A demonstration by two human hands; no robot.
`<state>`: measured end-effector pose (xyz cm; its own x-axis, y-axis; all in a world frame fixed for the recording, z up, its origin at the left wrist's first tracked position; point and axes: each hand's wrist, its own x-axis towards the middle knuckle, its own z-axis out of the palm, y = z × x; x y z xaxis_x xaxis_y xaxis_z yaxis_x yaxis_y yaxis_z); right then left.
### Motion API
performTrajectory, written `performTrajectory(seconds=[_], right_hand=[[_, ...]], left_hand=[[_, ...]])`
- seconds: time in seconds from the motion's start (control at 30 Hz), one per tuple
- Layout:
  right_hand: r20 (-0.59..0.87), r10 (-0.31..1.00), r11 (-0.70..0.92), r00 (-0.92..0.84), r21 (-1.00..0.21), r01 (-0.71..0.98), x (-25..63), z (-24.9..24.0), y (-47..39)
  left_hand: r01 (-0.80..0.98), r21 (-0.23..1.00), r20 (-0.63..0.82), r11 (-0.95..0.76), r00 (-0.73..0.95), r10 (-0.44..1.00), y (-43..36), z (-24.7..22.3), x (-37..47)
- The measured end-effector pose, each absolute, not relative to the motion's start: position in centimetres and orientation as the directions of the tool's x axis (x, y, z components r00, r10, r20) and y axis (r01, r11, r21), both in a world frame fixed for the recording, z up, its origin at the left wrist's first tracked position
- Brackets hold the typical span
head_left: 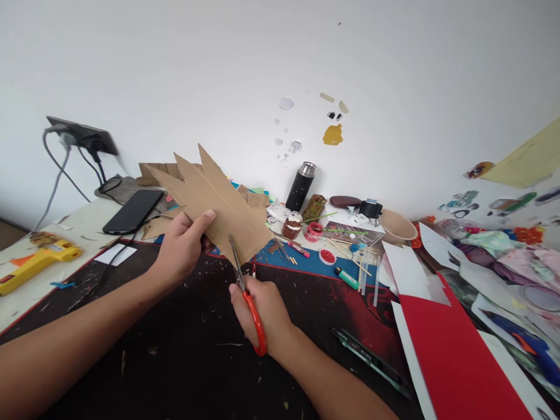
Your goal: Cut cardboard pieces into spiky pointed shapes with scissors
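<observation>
Head view, only one. Left hand (pixel 184 244) pinches the cardboard piece (pixel 223 204) near its lower left edge, thumb on the near face, other fingers mostly hidden behind. Right hand (pixel 266 312) has its fingers wrapped around the red-handled scissors (pixel 258 326); can't tell how they sit in the loops. Cardboard is held up over the surface, tilted, spiky end up and left, lower end at the blades. One blade shows across the near face; the other isn't clear, so no call on how wide they are.

Doing the cut well, my judgement: seat the board deep toward the pivot, where there's most bite on stiff stock. Short strokes, turn the board rather than the wrist. Left thumb sits above the blade tip, so watch the line.

Surface: dark mat (pixel 170 356) with scraps under the hands. Phone (pixel 133 211) and yellow glue gun (pixel 41 262) on the left. Thermos (pixel 300 188), brown paint jar (pixel 292 226) and red paint jar (pixel 314 231) at the back. Red sheet (pixel 459 350) on the right. Room: white wall (pixel 210 70) with sticker remnants, power strip (pixel 83 134) at left.
</observation>
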<state>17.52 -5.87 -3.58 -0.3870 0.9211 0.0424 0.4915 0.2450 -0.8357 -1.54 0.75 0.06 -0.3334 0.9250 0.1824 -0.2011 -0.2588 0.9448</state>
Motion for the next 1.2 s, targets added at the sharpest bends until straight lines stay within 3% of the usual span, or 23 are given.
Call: performTrajectory(seconds=[0.17, 0.5, 0.73, 1.2], right_hand=[[-0.041, 0.898, 0.170, -0.437, -0.886, 0.431, 18.0, -3.5, -5.7], [-0.052, 0.874, 0.169, -0.483, -0.899, 0.403, 18.5, -3.4, -5.2], [-0.093, 0.808, 0.100, -0.582, -0.951, 0.291, 18.9, -2.7, -5.3], [0.020, 0.885, 0.288, -0.466, -0.808, 0.513, 18.9, -2.1, -5.5]], left_hand=[[-0.187, 0.948, 0.185, -0.259, -0.339, 0.922, 0.9, 0.0, -1.7], [-0.152, 0.950, 0.208, -0.271, -0.338, 0.918, 0.8, 0.3, -2.0], [-0.105, 0.949, 0.252, -0.296, -0.309, 0.917, 0.8, 0.4, -2.4], [-0.074, 0.945, 0.285, -0.320, -0.295, 0.912, 0.0, 1.4, -2.6]])
